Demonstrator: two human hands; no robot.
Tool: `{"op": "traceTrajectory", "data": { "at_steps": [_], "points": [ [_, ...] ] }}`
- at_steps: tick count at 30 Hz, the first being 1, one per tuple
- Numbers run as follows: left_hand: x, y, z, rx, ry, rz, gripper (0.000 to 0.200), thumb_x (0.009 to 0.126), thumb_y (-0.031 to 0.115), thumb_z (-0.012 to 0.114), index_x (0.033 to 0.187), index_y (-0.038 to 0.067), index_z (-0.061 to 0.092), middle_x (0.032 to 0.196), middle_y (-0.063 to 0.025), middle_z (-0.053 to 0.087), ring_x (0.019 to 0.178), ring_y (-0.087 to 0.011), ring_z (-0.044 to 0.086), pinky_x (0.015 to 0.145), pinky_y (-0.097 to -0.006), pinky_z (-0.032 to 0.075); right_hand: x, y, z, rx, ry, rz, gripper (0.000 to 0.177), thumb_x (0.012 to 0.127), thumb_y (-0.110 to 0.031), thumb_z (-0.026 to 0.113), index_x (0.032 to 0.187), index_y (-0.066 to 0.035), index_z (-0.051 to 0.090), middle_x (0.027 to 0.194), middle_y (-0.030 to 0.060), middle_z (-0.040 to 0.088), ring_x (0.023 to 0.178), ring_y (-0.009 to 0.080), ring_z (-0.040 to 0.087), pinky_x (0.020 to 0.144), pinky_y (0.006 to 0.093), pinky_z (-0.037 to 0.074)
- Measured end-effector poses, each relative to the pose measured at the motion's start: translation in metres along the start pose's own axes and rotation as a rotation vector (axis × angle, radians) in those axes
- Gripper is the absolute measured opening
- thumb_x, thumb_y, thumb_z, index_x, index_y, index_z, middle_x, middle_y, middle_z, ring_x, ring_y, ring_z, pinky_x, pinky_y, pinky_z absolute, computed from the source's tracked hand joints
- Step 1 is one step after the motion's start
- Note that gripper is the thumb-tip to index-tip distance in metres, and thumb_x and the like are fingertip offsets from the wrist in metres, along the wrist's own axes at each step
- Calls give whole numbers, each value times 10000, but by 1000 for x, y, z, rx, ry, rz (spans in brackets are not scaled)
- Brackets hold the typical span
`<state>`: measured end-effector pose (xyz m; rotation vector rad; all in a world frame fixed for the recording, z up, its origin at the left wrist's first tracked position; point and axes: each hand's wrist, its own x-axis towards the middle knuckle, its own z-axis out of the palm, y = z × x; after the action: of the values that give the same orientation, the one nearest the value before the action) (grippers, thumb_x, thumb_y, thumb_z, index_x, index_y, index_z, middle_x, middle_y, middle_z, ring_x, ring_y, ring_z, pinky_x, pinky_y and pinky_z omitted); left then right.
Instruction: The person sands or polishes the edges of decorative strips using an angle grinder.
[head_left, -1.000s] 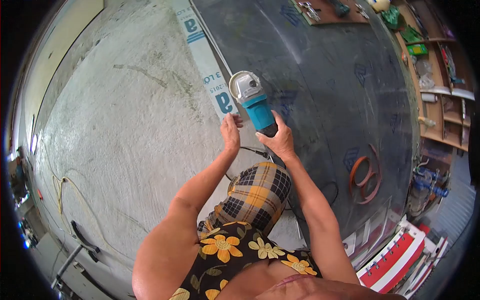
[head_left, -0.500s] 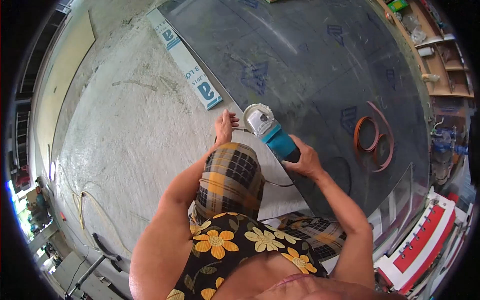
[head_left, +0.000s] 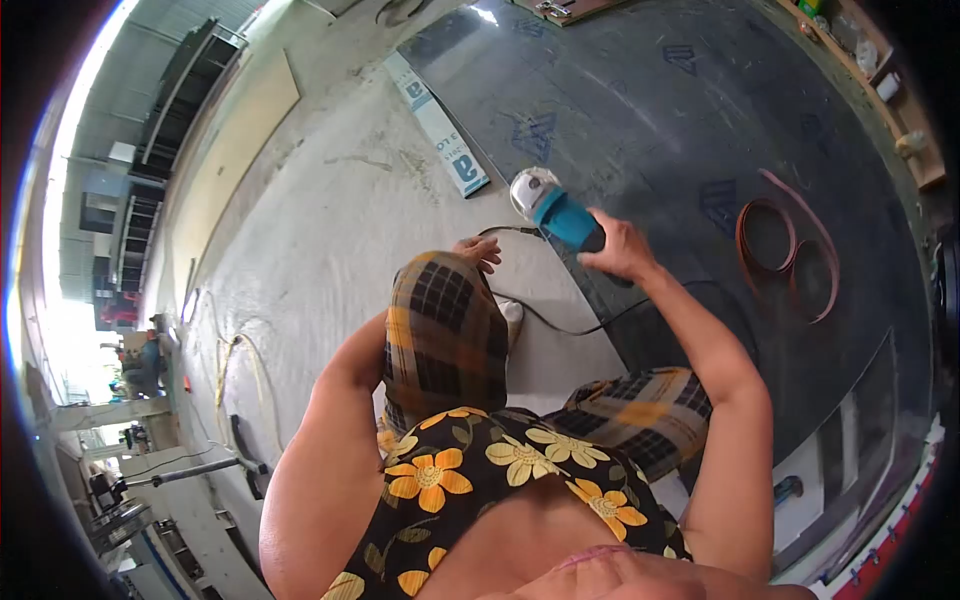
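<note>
1. Snugly, the fingers of the right hand [head_left: 625, 248] wrapped the rear end of a blue grinder [head_left: 566, 217].
2. The grinder's metal head pointed away from the person, over the dark sheet [head_left: 640, 130] near its edge; whether it touched the sheet, I could not tell.
3. Beside the raised knee [head_left: 440, 320], which partly hid it, the left hand [head_left: 479, 252] was slack, its fingers loosely parted near a black cord [head_left: 512, 230].
4. Beyond lay a printed white strip [head_left: 438, 125] along the sheet's edge.
5. Rightward, a coiled band [head_left: 741, 238] rested on the sheet.
</note>
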<state>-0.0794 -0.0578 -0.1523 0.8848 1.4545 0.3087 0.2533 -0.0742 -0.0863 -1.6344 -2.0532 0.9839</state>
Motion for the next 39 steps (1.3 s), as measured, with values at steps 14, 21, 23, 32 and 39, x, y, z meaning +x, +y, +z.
{"op": "traceTrajectory", "data": {
  "at_steps": [14,21,23,32,39],
  "points": [
    [75,40,-133,177,112,233,348,846,293,681,1006,-16,697,870,-85,717,772,-177,673,704,-327,541,3,-24,-8,10,197,-51,776,621,-360,778,1303,-95,518,1044,213,677,983,381,652,831,457,520],
    [194,21,-151,383,456,215,453,769,368,703,1059,21,667,969,-177,704,912,-317,674,803,-419,538,63,-86,2,-41,56,142,806,622,-311,810,1315,-29,509,1143,224,648,1068,373,631,920,409,496],
    [210,24,-155,447,605,222,504,768,353,698,1144,26,621,1077,-211,670,1022,-352,639,860,-443,519,87,-91,15,-68,117,95,810,627,-326,806,1325,-53,500,1126,221,654,1042,383,637,884,432,507],
    [275,74,-204,469,790,252,988,672,397,836,1430,67,293,1316,-268,409,1221,-422,442,948,-488,439,219,-134,51,-43,237,238,817,634,-313,810,1329,-20,499,1133,226,654,1041,347,654,888,412,508],
    [300,107,-211,435,686,116,1142,645,450,844,1495,63,187,1450,-301,293,1305,-433,352,1026,-523,340,273,-144,69,-47,274,284,825,637,-301,816,1335,-1,494,1147,235,645,1049,333,649,908,402,498]
  ]
}}
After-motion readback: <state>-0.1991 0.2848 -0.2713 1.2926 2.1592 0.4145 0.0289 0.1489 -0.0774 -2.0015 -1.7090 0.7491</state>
